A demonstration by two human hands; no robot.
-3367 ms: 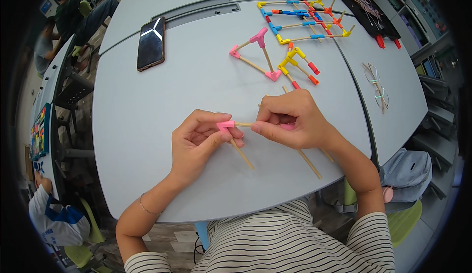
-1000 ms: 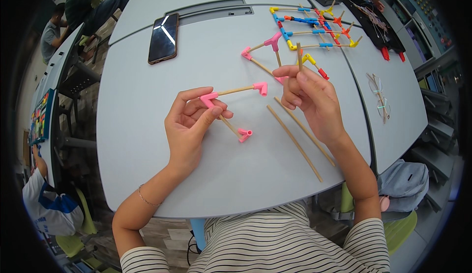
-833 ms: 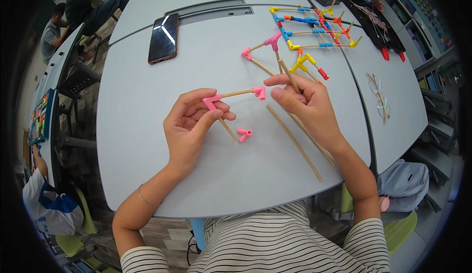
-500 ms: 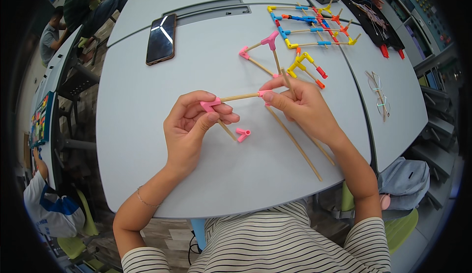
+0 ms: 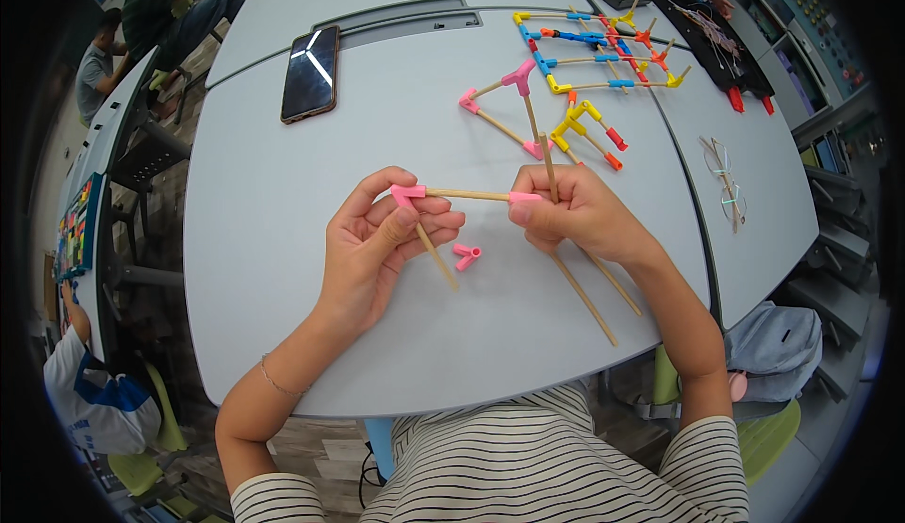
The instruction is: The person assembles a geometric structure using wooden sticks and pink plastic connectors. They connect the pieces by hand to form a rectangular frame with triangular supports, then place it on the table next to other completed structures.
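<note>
My left hand (image 5: 370, 231) is closed on a pink plastic connector (image 5: 405, 195), thumb and fingers pinching it. One wooden stick (image 5: 468, 193) runs level from it to a second pink connector (image 5: 526, 199), gripped by my right hand (image 5: 577, 214). Another stick (image 5: 436, 257) slants down from the left connector toward me. From the right-hand connector a stick (image 5: 550, 160) points up and away past my fingers. A loose pink connector (image 5: 466, 256) lies on the table between my hands. Two sticks (image 5: 586, 302) lie beneath my right hand.
Beyond my hands stands a triangle of sticks with pink connectors (image 5: 518, 75). Beside it are a yellow-and-orange piece (image 5: 570, 125) and a larger multicoloured stick frame (image 5: 603, 59). A phone (image 5: 310, 75) lies far left, glasses (image 5: 728, 184) at right. Other people sit at left.
My right hand has turned, its fingers curling further around the connector. The joined sticks have tilted, the right end lower, and my left hand has shifted slightly right.
</note>
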